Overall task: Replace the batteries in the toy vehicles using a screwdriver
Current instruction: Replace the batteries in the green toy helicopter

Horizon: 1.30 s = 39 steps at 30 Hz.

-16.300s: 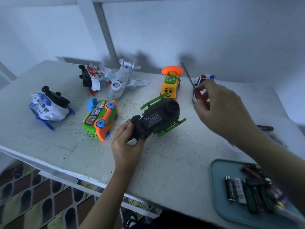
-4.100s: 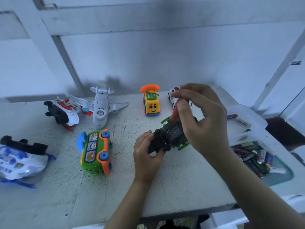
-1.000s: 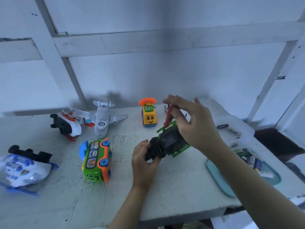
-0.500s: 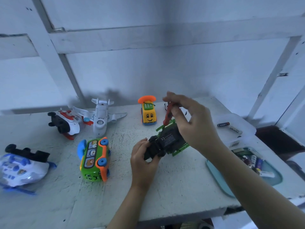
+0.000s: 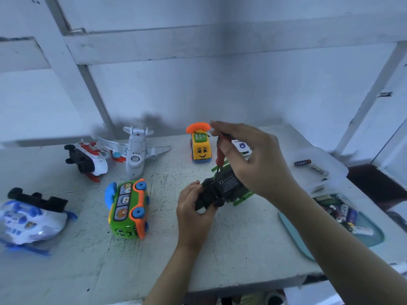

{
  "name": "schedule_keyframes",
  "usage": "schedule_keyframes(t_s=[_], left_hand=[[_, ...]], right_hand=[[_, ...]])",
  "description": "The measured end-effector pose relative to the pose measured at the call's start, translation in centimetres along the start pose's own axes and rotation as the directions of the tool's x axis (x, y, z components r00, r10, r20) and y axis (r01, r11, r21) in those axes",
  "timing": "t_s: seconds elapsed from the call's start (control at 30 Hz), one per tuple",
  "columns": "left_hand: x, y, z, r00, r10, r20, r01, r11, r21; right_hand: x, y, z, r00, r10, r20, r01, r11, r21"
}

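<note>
A black and green toy vehicle (image 5: 226, 187) lies upside down on the white table (image 5: 231, 249), its black underside facing up. My left hand (image 5: 193, 213) grips its near end. My right hand (image 5: 253, 159) pinches the red handle of a screwdriver (image 5: 220, 155) from above. The screwdriver stands nearly upright with its dark tip down on the toy's underside. Part of the toy is hidden behind my right hand.
A green and orange bus toy (image 5: 128, 209), a blue and white toy (image 5: 30, 217), a red and white toy (image 5: 88, 158), a white plane (image 5: 136, 153), a yellow phone car (image 5: 200, 146) and a police car (image 5: 241, 146) stand around. A teal tray (image 5: 365, 237) with several batteries and a clear lid (image 5: 319, 166) lie right.
My right hand's fingers have shifted slightly on the screwdriver handle while its tip stays on the toy. The left hand keeps its hold. The camera view has drifted a little.
</note>
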<state>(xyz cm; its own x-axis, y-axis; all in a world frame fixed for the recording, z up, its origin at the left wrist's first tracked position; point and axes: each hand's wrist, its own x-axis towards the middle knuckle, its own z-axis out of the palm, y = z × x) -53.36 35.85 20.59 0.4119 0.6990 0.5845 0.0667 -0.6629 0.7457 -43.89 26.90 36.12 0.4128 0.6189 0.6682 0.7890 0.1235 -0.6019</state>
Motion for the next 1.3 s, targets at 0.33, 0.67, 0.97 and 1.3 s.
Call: schedule_keyframes(t_s=[0.33, 0.67, 0.97, 1.3], left_hand=[[0.0, -0.4, 0.1, 1.0, 0.005, 0.001, -0.005, 1.0, -0.011], [-0.1, -0.6, 0.2, 1.0, 0.015, -0.017, -0.016, 0.999, -0.031], [0.3, -0.5, 0.4, 0.991, 0.035, -0.131, -0.018, 0.992, 0.129], [0.5, -0.3, 0.2, 0.988, 0.007, -0.154, 0.021, 0.983, 0.183]], right_hand=[[0.0, -0.3, 0.3, 0.994, 0.067, -0.088, -0.068, 0.998, -0.009], [0.2, 0.4, -0.7, 0.999, 0.005, 0.046, -0.002, 0.998, -0.056], [-1.1, 1.0, -2.2, 0.989, 0.033, 0.142, -0.003, 0.978, -0.206], [-3.9, 1.0, -3.4, 0.911, 0.293, 0.291, -0.24, 0.949, -0.205]])
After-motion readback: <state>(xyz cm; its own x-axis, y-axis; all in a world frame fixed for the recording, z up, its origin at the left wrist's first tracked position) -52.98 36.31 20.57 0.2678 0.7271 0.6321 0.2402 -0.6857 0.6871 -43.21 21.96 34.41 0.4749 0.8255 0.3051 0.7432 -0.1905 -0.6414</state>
